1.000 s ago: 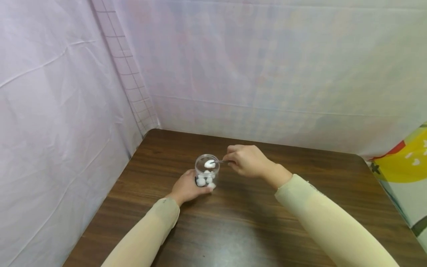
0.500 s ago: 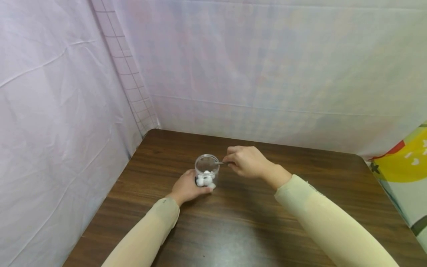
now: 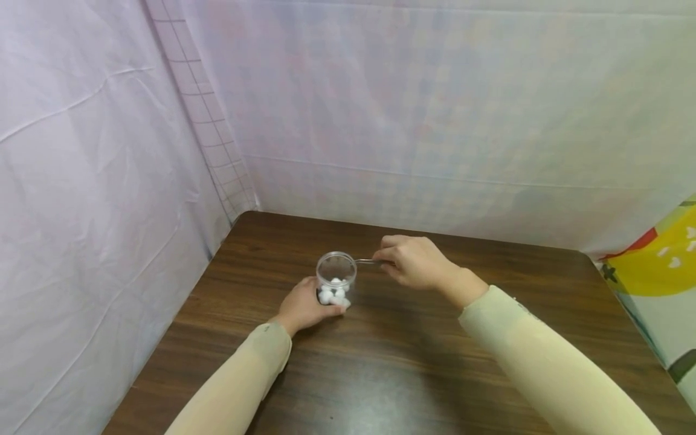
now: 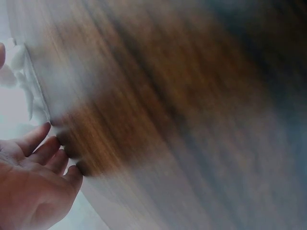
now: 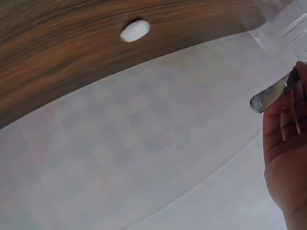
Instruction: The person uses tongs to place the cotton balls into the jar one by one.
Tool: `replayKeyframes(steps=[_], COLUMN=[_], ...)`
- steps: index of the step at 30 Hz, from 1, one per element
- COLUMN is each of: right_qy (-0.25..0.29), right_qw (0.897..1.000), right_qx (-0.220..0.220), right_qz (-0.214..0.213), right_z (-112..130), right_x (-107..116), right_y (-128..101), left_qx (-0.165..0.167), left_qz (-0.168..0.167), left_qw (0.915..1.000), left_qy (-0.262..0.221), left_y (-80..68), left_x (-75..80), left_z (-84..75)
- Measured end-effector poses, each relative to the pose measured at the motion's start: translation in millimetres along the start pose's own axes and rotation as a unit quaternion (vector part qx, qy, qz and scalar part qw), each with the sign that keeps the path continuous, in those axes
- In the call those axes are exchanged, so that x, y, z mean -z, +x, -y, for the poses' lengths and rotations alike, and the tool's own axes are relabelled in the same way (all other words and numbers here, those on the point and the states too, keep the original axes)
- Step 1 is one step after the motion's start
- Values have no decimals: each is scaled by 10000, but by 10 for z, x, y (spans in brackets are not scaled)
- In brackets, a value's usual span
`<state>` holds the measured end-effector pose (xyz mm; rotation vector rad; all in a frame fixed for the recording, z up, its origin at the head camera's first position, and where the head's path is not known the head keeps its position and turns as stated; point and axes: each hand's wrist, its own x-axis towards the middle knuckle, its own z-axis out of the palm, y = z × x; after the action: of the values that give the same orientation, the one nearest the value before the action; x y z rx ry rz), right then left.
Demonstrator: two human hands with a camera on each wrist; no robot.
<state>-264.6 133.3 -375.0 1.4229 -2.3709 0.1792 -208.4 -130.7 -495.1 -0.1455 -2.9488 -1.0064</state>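
Note:
A clear round jar [image 3: 336,269] stands on the table, with several white cotton balls [image 3: 334,295] in its lower part. Around the jar's left and near side, my left hand [image 3: 307,306] grips it, the thumb lying across the front. My right hand [image 3: 414,261] pinches metal tweezers [image 3: 367,261], whose tip lies by the jar's right rim with no cotton ball seen at it. In the right wrist view, the rounded end of the tweezers sticks out from the fingers. Only part of the jar shows in the left wrist view.
One white cotton ball [image 5: 135,30] lies on the table near its far edge in the right wrist view. White curtains [image 3: 435,121] hang behind and to the left of the brown wooden table [image 3: 380,362]. A yellow printed cloth [image 3: 663,266] hangs at the right.
A cotton ball was at the tweezers' tip inside the jar's mouth one second ago; it is gone from the tip. My right hand has drawn slightly right with the tweezers. My left hand has stayed.

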Motion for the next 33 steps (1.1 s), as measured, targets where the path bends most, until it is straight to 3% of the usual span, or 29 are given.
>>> replayKeyframes(steps=[9,19,27,33], right_qy=[31,42,146,14], right_qw=[9996,9942,9884,9878], right_qx=[-276,-949,-1308,-1388], right_qz=[93,499,759,699], right_z=[-196,-470,-613,-700], right_x=[-51,-214,-322,-419], right_y=[-290,-672,-801,-847], left_qx=[-45,-58,-119,-41], left_qz=[-6,4,-67,-26], left_qw=[10000,10000,9999,10000], left_qy=[-26,43,-5,10], left_y=[-22,9,9,8], left_x=[30,-6,-25,-21], left_z=[-19,18,47,22])
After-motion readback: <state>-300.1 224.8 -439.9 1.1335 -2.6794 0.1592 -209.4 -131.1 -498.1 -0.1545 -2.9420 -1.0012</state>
